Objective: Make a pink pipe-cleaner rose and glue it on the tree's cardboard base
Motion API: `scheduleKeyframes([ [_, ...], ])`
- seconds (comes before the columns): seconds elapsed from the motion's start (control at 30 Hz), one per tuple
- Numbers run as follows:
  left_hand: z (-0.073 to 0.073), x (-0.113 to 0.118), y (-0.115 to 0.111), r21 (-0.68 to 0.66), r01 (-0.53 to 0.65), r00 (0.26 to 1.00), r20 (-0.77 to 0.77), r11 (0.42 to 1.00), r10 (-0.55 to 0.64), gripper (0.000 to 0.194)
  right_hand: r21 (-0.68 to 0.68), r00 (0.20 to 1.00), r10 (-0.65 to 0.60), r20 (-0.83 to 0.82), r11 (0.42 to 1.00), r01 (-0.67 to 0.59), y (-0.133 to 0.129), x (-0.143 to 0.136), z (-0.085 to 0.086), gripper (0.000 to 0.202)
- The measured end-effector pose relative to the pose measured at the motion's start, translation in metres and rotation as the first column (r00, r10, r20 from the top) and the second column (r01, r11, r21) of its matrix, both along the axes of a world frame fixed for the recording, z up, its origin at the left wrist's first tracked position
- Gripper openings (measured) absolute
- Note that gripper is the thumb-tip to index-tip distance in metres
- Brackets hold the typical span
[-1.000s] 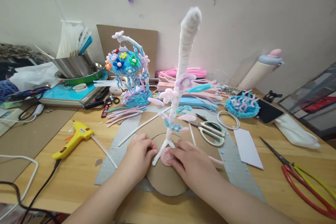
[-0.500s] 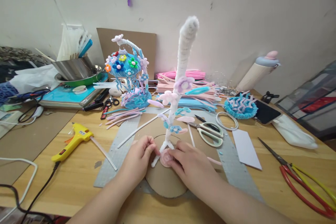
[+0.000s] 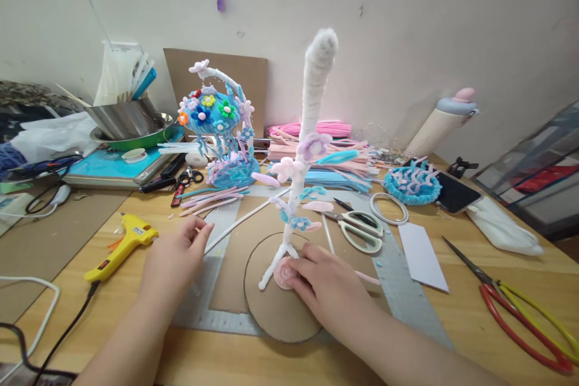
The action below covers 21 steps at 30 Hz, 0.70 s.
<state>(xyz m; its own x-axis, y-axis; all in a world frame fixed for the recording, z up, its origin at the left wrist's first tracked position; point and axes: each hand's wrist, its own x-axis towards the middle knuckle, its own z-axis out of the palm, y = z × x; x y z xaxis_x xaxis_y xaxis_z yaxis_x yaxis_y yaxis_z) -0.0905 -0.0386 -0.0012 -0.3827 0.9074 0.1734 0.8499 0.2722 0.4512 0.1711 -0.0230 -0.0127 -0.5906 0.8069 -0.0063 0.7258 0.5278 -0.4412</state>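
A white fuzzy stem (image 3: 315, 96) with pink, purple and blue flowers stands on splayed feet on a round cardboard disc (image 3: 289, 313). My right hand (image 3: 319, 277) pinches a pink coiled disc (image 3: 284, 273) at the stem's foot, its fingertips on the coil's right side. Left of the cardboard disc, my left hand (image 3: 178, 250) hangs over the table with bent fingers apart and nothing in them. It is close to the yellow glue gun (image 3: 122, 246), not touching it.
Green-handled scissors (image 3: 362, 230) and a wire ring (image 3: 389, 208) lie right of the stem. Red and yellow scissors (image 3: 502, 301) lie far right. Behind are a flowered blue ornament (image 3: 215, 114), pipe cleaner bundles (image 3: 316, 160) and a blue basket (image 3: 412, 183).
My left hand has let go near the stem's left foot and moved left toward the glue gun. My right hand stays at the pink coil.
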Motion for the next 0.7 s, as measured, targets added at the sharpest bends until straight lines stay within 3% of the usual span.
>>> scheduleKeyframes([
  [0.07, 0.000, 0.007, -0.002, 0.050, 0.095, 0.995, -0.018, 0.994, -0.094, 0.027, -0.002, 1.000, 0.005, -0.006, 1.000, -0.005, 0.000, 0.000, 0.000, 0.021],
  [0.13, -0.003, 0.022, -0.005, 0.125, 0.278, 0.960, -0.051, 0.952, -0.274, 0.042, 0.003, 1.000, 0.005, -0.013, 1.000, -0.005, 0.000, 0.000, -0.001, 0.020],
  [0.2, -0.006, 0.042, -0.010, 0.108, 0.431, 0.902, -0.046, 0.896, -0.429, 0.032, 0.013, 1.000, 0.006, -0.017, 1.000, -0.006, 0.000, 0.000, -0.001, 0.019],
  [0.3, -0.012, 0.069, -0.012, -0.018, 0.399, 0.917, 0.027, 0.917, -0.398, 0.012, 0.016, 1.000, 0.010, 0.000, 1.000, -0.010, 0.000, 0.000, -0.001, 0.019],
  [0.4, -0.017, 0.085, -0.008, -0.108, 0.387, 0.921, -0.001, 0.916, -0.389, 0.017, 0.025, 1.000, 0.004, 0.008, 1.000, -0.004, 0.000, -0.001, 0.000, 0.021],
  [0.57, -0.019, 0.092, 0.001, -0.156, 0.436, 0.882, -0.122, 0.886, -0.455, 0.022, 0.025, 1.000, 0.002, 0.021, 1.000, -0.003, -0.001, 0.000, 0.001, 0.021],
  [0.7, -0.015, 0.091, 0.006, -0.212, 0.545, 0.804, -0.142, 0.811, -0.577, 0.023, 0.022, 0.999, 0.004, 0.038, 1.000, -0.005, 0.000, 0.000, 0.001, 0.017],
])
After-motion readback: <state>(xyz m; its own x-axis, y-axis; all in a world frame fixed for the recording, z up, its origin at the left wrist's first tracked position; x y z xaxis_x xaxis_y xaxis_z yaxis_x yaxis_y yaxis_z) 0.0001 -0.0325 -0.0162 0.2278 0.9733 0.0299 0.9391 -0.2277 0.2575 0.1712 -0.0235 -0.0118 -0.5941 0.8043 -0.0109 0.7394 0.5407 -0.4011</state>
